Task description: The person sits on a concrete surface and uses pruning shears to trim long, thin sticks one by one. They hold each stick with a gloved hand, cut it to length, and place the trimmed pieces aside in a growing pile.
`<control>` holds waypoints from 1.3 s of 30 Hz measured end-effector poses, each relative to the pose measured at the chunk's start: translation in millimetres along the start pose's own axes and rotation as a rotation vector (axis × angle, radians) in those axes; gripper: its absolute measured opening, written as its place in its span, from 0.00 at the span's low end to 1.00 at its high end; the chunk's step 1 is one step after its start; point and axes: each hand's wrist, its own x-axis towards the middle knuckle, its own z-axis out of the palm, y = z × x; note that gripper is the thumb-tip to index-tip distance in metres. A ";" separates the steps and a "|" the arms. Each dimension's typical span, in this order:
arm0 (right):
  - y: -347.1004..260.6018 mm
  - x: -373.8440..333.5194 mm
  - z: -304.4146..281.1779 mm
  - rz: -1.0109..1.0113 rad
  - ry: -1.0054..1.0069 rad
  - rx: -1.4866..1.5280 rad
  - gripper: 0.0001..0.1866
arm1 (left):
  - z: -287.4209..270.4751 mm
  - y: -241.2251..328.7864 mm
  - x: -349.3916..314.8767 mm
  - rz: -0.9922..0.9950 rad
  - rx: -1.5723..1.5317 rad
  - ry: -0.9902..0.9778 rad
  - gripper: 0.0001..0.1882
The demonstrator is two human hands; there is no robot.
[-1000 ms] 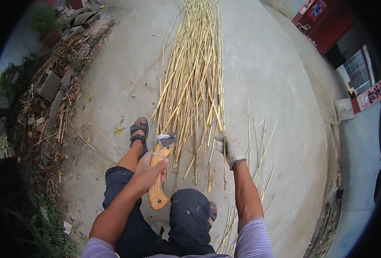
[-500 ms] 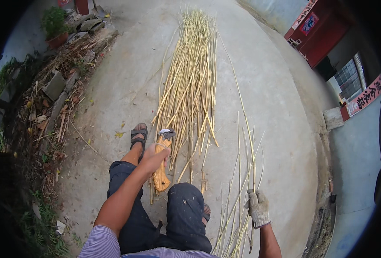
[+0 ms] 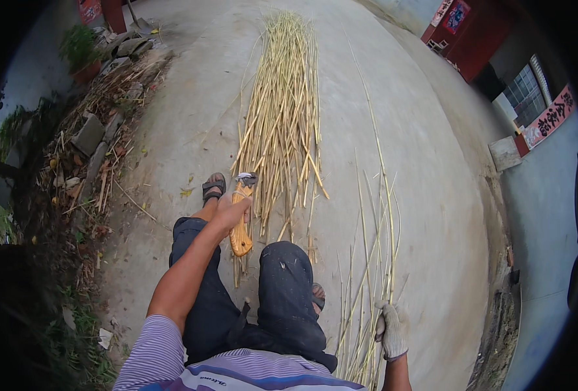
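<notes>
My bare left hand is closed round a tool with a curved yellow wooden handle. Its dark, partly whitish head points away from me; the exact kind of tool cannot be made out. Beneath and beyond it lies a long heap of yellowish stalks, thin tips at the far end. At the lower right, my right hand wears a pale knitted glove, its fingers curled at the base of a long thin stalk. Several loose stalks lie just left of that hand.
Both sandaled feet stand on the concrete ground, one beside the heap's near end. Along the left runs a strip of broken bricks and dry debris, with a potted plant behind. A pale blue wall stands at the right.
My gloved right hand has moved nearer to me, and the long stalk has come with it. The tool remains in my left hand. The view has shifted slightly.
</notes>
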 end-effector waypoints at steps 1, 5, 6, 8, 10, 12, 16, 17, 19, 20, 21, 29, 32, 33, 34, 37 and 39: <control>-2.9 4.5 4.7 -0.011 -0.025 0.028 0.16 | 6.9 7.2 -9.4 -0.018 0.011 -0.008 0.12; -24.3 44.7 41.2 -0.092 -0.117 0.104 0.19 | 37.4 41.5 -72.0 -0.029 0.036 -0.154 0.13; -36.2 56.4 54.7 -0.147 -0.128 0.093 0.19 | 38.8 46.4 -91.6 -0.034 0.052 -0.212 0.13; -59.0 81.0 81.1 -0.213 -0.171 0.109 0.20 | 44.7 53.5 -137.4 -0.063 0.083 -0.346 0.13; -76.2 102.3 100.5 -0.265 -0.242 0.224 0.21 | 51.1 64.6 -179.8 -0.159 0.135 -0.457 0.16; -93.9 115.5 124.8 -0.325 -0.218 0.293 0.20 | 53.1 58.5 -214.4 -0.221 0.145 -0.563 0.17; -118.4 129.5 149.1 -0.415 -0.199 0.258 0.20 | 55.6 46.1 -248.1 -0.270 0.274 -0.650 0.19; -121.3 133.8 154.3 -0.435 -0.198 0.266 0.20 | 54.5 43.8 -251.6 -0.267 0.291 -0.667 0.19; -128.9 141.7 159.5 -0.468 -0.187 0.297 0.20 | 51.9 40.9 -256.7 -0.261 0.325 -0.706 0.20; -134.0 144.7 161.6 -0.490 -0.182 0.313 0.20 | 50.8 39.9 -258.7 -0.275 0.334 -0.701 0.20; -138.1 145.0 163.1 -0.505 -0.160 0.302 0.20 | 50.0 39.0 -260.9 -0.288 0.344 -0.698 0.21; -143.5 138.5 165.3 -0.551 -0.125 0.390 0.20 | 52.3 33.3 -259.2 -0.187 0.361 -0.607 0.22; -141.1 134.3 169.3 -0.504 -0.074 0.337 0.20 | 52.6 29.3 -259.4 -0.152 0.384 -0.584 0.22; -139.1 131.3 170.9 -0.491 -0.066 0.340 0.20 | 52.6 26.6 -259.0 -0.106 0.402 -0.568 0.21; -137.5 128.8 173.5 -0.477 -0.062 0.345 0.20 | 52.3 23.3 -258.3 -0.061 0.421 -0.548 0.20; -133.1 119.1 177.3 -0.473 -0.054 0.214 0.20 | 50.4 11.9 -254.0 0.171 0.509 -0.513 0.19; -114.5 133.7 175.2 -0.581 0.021 0.081 0.21 | 46.8 14.0 -250.7 0.173 0.532 -0.522 0.18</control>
